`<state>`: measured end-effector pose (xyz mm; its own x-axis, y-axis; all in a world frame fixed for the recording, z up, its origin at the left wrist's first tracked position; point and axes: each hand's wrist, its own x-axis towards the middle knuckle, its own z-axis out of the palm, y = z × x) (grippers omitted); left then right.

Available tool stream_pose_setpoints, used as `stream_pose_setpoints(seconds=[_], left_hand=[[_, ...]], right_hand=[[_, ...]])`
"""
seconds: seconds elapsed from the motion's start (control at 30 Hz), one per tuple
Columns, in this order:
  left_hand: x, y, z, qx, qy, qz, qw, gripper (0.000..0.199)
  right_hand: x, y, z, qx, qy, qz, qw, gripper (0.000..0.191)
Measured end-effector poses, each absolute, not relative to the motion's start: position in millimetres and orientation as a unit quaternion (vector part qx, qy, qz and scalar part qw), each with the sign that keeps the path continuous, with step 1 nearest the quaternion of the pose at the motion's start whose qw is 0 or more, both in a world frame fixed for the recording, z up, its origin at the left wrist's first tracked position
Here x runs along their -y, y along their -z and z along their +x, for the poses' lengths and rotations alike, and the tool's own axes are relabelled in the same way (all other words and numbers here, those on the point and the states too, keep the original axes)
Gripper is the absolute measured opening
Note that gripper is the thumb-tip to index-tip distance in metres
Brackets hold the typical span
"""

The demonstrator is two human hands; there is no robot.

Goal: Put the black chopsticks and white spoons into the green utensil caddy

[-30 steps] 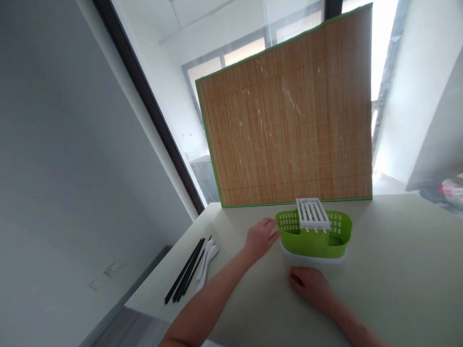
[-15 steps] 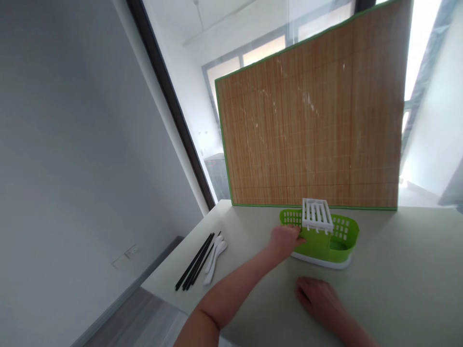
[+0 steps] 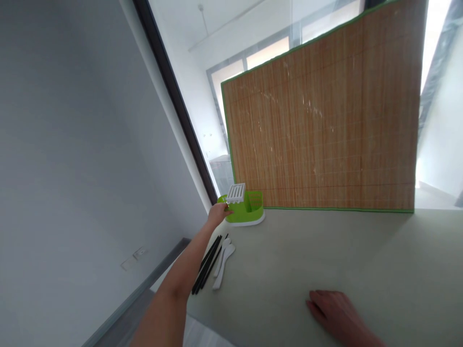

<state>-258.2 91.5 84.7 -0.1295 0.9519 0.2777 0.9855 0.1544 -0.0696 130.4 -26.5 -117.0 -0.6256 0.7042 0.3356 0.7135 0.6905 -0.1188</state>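
A green plastic caddy (image 3: 239,212) with a white base and a slatted white piece on top stands at the far left of the table. My left hand (image 3: 218,214) reaches out to it, fingers closed on the caddy's near left part; the fingertips are partly hidden. My right hand (image 3: 333,308) rests near the table's front, fingers curled in, with nothing visible in them. Below my left hand lie several black chopsticks (image 3: 208,267) and two white spoons (image 3: 223,262), side by side; my left forearm covers part of the chopsticks.
A bamboo mat (image 3: 321,120) with green edging stands upright along the back of the pale table (image 3: 282,260). Glass panels rise behind it. To the left is a grey wall (image 3: 83,168), with floor between it and the table.
The caddy has moved left and farther back, from in front of the mat to the far left corner, with my left hand on it. My right hand stays near the front, the view shifted slightly.
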Motion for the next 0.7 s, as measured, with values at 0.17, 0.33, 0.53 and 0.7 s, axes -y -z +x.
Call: stream_pose_setpoints(seconds=[0.17, 0.33, 0.53, 0.7], left_hand=[[-91, -74, -307, 0.781, 0.056, -0.612, 0.115, 0.031], [-95, -66, -338, 0.794, 0.057, -0.596, 0.104, 0.025], [-99, -59, -352, 0.807, 0.069, -0.580, 0.089, 0.018], [-88, -52, -349, 0.815, 0.112, -0.558, 0.112, 0.028]], right_hand=[[25, 121, 130, 0.902, 0.022, -0.390, 0.184, 0.025], [24, 124, 128, 0.905, 0.046, -0.383, 0.181, 0.023], [20, 128, 129, 0.908, 0.056, -0.375, 0.180, 0.024], [19, 129, 130, 0.907, 0.058, -0.376, 0.183, 0.026]])
